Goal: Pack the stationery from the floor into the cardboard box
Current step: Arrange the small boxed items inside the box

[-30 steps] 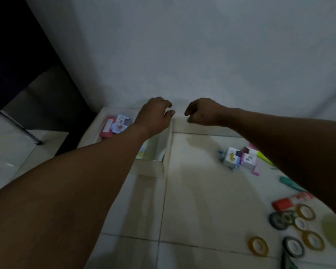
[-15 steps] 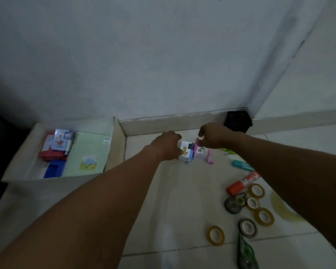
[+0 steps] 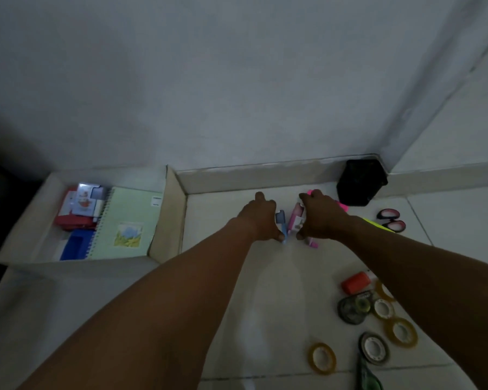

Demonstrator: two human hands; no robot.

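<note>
Nearest you, the loose yellow and clear tape rolls (image 3: 321,358) and the red-capped glue stick (image 3: 355,282) lie untouched on the pale tiled floor (image 3: 265,291); leave them for later. Further out, your left hand (image 3: 261,218) cups the small blue-and-white boxed item (image 3: 281,223), your right hand (image 3: 320,215) the pink-and-white pack (image 3: 297,218). Both hands curl around them from the outer sides, but whether either grasp is closed I cannot tell. Squeeze inward, get fingertips underneath, and lift both as one cluster so the loose pink piece (image 3: 312,244) doesn't drop. Carry left to the open cardboard box (image 3: 168,218), and set down beside the green spiral notebook (image 3: 127,220).
</note>
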